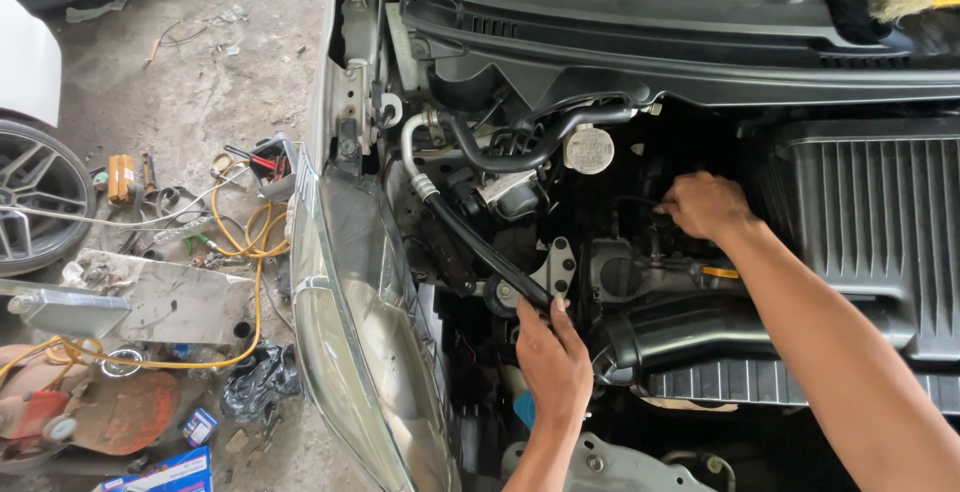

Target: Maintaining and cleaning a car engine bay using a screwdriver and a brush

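Gripping black hose (480, 242) at its lower end, left hand (553, 362) closed (hose slants up-left); right hand (706, 206) curled, grasp unclear.

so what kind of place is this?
Likely a car repair yard or garage: an open engine bay under both hands, tools strewn on the dirt floor, another car's wheel alongside.

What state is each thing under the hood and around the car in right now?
Left hand: fingers on the black hose, low in the bay.
Right hand: reaching deep into the bay, fingertips hidden.
Reservoir cap: on, closed.
Headlight: mounted, lens intact.
Air intake duct: fitted in place.
Yellow cable: loose, looped on the floor.
Wheel: on a neighbouring car, standing on the ground.
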